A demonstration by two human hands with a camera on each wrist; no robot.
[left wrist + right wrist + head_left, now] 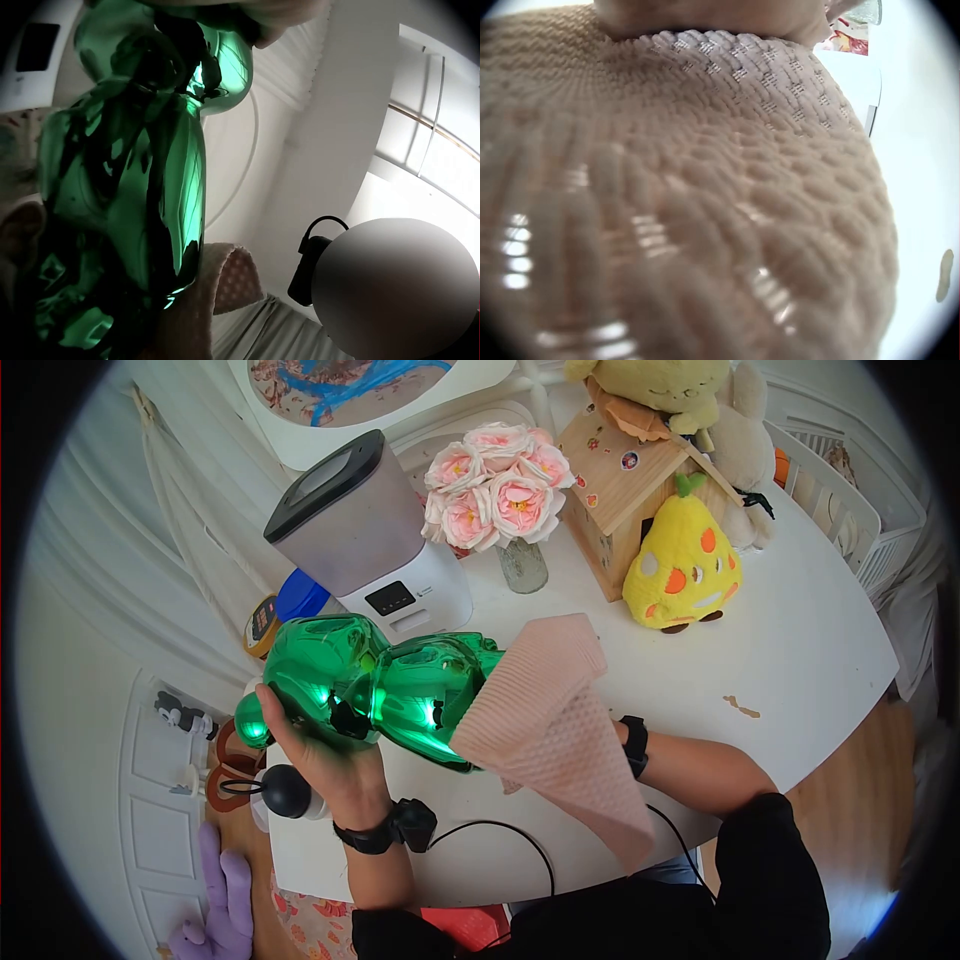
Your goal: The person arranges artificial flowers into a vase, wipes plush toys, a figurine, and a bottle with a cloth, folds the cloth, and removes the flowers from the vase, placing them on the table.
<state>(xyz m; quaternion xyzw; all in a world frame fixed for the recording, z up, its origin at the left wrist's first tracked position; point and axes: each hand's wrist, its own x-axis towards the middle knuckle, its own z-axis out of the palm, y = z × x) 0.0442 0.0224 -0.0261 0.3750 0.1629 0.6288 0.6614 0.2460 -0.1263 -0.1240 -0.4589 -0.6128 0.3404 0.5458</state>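
Note:
A glossy green figurine (430, 675) with rounded, balloon-like parts lies tilted above the front of the table, its rounder end to the left. My left hand (335, 768) grips that end from below, the thumb up along its side. In the left wrist view, the figurine's shiny body (124, 165) fills the left half. A pink knitted cloth (560, 710) drapes over the figurine's right end and hangs toward me. The cloth hides my right hand in the head view. In the right wrist view, part of the right hand (712, 16) shows along the top edge, holding the cloth.
Behind the figurine stands a white appliance (425, 595) with a grey container and black lid. Pink roses (500, 485) in a glass vase, a wooden house (625, 470) and a yellow plush pear (688, 565) stand farther back. A black ball-shaped object (285, 792) sits at front left.

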